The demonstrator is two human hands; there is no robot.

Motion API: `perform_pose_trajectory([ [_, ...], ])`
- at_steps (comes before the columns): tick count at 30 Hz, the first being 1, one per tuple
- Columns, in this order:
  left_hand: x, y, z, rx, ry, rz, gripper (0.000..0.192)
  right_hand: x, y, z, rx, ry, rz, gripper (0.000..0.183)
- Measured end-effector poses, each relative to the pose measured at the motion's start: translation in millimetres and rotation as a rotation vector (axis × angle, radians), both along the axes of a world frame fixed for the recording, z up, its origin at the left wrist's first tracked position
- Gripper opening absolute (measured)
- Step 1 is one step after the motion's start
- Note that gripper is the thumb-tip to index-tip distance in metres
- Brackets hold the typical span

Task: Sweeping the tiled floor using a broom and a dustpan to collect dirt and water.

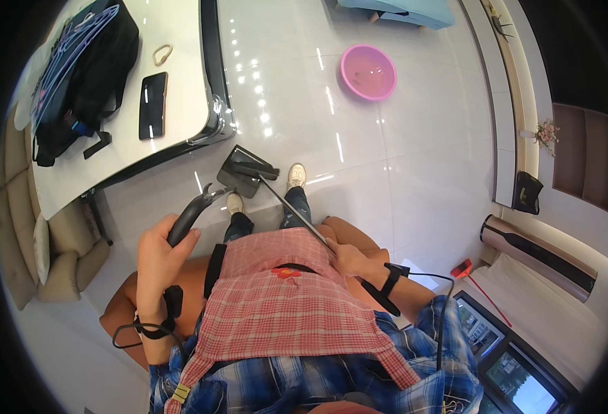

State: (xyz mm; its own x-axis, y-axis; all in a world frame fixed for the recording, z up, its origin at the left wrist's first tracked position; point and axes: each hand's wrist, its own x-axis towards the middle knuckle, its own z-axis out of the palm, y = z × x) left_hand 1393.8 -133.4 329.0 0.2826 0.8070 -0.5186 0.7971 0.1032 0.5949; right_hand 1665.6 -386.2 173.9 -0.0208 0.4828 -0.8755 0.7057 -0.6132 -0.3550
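My left hand (160, 251) is closed around the black handle (187, 217) of a long-handled dustpan. Down on the floor, by my shoes, lies its dark pan (240, 186). In my right hand (353, 257) is the thin metal stick (296, 213) of a broom. The dark broom head (254, 169) rests over the pan, so part of the pan is hidden; whether any dirt lies inside I cannot tell. A red checked apron (288, 310) covers my front, and a brown seat (358, 238) shows around my legs.
Left stands a white-topped table (179, 98) with a phone (153, 106), a black bag (96, 72) and hangers (76, 57). A pink basin (368, 72) sits ahead on the tiles. A red broom (462, 269) is at right, near a tall floor unit (539, 259).
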Motion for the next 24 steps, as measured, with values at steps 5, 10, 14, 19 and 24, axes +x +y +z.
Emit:
perform_pose_trajectory([
  [5,-14.8,1.0,-5.0,0.014,0.002,-0.050,0.025,-5.9,-22.6,3.6,0.282,0.041,-0.153,0.059],
  [10,-18.0,1.3,-9.3,0.018,-0.059,-0.067,0.025,-3.7,-8.6,-17.0,0.255,-0.119,-0.133,0.057],
  [14,-23.6,-12.6,-6.0,0.031,-0.079,-0.045,0.023,-24.4,0.6,-25.0,0.140,-0.146,-0.009,0.052],
  [19,-30.8,-14.9,-21.9,0.042,-0.070,-0.065,0.024,-23.3,-0.1,3.8,0.072,-0.015,-0.060,0.048],
  [24,-32.1,-24.0,-16.0,0.079,-0.067,-0.153,0.023,-16.7,-42.3,-3.2,0.315,0.044,-0.322,0.054],
])
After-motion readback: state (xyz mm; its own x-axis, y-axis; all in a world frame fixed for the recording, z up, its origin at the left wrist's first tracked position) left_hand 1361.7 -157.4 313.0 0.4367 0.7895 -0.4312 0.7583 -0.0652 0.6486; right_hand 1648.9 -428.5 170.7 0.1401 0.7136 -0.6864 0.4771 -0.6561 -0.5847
